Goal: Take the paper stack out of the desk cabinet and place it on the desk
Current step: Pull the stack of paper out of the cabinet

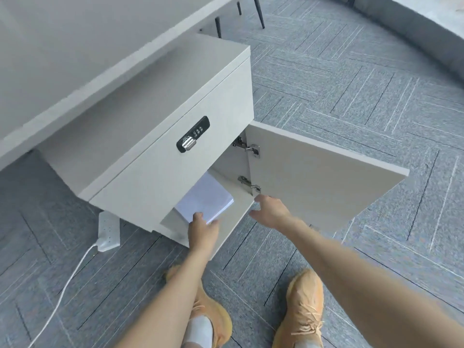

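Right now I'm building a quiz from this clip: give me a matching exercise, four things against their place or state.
Things:
1. paper stack
2. cabinet door
3. power strip
4. combination lock

States:
A. swung open to the right
B. on the carpet left of the cabinet
C. on the drawer front
D. inside the cabinet, left hand on its near edge

Pairs: 1-D, 2-A, 3-B, 4-C
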